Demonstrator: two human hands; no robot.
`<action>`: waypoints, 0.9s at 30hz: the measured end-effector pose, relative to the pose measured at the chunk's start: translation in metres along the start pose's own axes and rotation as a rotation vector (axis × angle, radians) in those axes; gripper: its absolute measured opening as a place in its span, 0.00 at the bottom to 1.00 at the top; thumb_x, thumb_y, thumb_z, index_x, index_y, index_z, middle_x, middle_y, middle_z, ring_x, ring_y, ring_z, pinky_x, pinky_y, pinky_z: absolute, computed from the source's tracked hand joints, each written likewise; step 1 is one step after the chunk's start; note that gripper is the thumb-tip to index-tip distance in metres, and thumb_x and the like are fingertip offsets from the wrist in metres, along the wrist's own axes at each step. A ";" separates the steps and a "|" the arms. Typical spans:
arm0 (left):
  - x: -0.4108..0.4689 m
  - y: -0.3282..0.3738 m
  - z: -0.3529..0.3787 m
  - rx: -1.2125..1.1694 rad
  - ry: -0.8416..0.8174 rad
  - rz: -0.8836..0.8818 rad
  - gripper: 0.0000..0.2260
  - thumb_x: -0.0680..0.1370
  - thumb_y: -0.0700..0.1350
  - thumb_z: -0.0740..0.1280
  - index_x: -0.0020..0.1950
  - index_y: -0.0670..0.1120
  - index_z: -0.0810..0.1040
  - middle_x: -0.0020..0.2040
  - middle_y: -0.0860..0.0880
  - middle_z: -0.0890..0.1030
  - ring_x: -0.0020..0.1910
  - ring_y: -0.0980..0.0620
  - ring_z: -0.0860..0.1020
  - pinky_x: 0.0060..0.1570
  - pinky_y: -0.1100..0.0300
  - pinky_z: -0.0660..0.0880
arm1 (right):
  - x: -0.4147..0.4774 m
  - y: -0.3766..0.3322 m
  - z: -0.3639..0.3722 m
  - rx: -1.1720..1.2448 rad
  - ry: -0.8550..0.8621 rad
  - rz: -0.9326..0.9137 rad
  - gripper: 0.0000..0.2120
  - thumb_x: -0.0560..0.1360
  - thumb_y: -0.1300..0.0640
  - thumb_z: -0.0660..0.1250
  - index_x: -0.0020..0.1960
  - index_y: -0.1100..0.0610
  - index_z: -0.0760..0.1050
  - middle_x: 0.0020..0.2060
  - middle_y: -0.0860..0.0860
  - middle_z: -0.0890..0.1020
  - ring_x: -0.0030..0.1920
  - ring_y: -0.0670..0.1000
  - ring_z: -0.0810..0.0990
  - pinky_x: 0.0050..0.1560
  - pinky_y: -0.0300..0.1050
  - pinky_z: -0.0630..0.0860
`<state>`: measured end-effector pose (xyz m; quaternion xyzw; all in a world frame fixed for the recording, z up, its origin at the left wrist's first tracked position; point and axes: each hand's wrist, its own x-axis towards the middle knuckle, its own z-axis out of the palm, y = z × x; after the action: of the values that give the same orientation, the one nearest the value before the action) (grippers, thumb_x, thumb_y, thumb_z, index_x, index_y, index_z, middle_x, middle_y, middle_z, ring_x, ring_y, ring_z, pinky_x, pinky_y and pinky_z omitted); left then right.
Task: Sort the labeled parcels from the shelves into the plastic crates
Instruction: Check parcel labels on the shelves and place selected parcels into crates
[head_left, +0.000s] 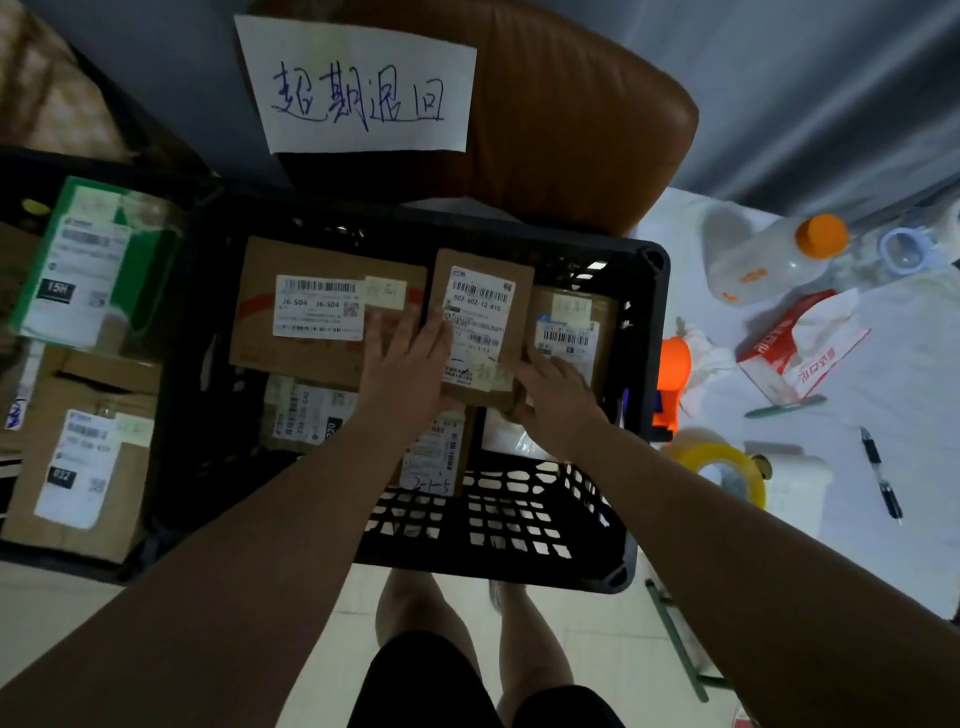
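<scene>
Head camera: one wide-angle view, looking steeply down on a black crate (493, 525) from close above.

The camera sits at the person's head and faces forward and down. The crate fills the middle of the frame at arm's reach. The left forearm (234, 545) and right forearm (727, 519) come in from the bottom corners and meet at a small parcel (483, 312) near the centre. The person's legs (415, 613) and the floor (78, 592) lie along the bottom edge. A paper sign (358, 83) on a brown chair back (571, 130) lies along the top edge. A second crate (62, 564) is cut off at the left, and a desk (909, 415) runs out at the right.
</scene>
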<state>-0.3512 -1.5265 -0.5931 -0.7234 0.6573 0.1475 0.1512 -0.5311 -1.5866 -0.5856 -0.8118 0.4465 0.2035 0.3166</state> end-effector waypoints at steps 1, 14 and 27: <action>-0.001 -0.001 -0.003 -0.017 -0.015 0.005 0.42 0.75 0.64 0.62 0.78 0.45 0.46 0.79 0.47 0.47 0.77 0.44 0.45 0.73 0.38 0.43 | -0.002 0.000 -0.002 -0.010 0.001 0.005 0.31 0.80 0.52 0.61 0.78 0.46 0.50 0.78 0.53 0.50 0.76 0.61 0.50 0.75 0.60 0.50; -0.102 -0.045 -0.103 -0.093 0.133 -0.291 0.30 0.82 0.59 0.53 0.79 0.48 0.46 0.79 0.44 0.49 0.77 0.44 0.50 0.74 0.49 0.49 | -0.057 -0.052 -0.112 -0.427 0.224 -0.137 0.32 0.79 0.59 0.58 0.78 0.52 0.46 0.78 0.55 0.52 0.76 0.58 0.51 0.76 0.59 0.43; -0.322 -0.152 -0.203 -0.072 0.508 -0.791 0.28 0.81 0.59 0.53 0.78 0.50 0.53 0.79 0.46 0.53 0.77 0.44 0.52 0.73 0.48 0.51 | -0.142 -0.316 -0.166 -0.358 0.560 -0.853 0.24 0.81 0.49 0.57 0.74 0.57 0.62 0.71 0.56 0.69 0.68 0.58 0.67 0.68 0.50 0.60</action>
<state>-0.2262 -1.3045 -0.2719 -0.9363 0.3418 -0.0803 0.0049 -0.3272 -1.4913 -0.2745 -0.9855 0.1028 -0.0943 0.0970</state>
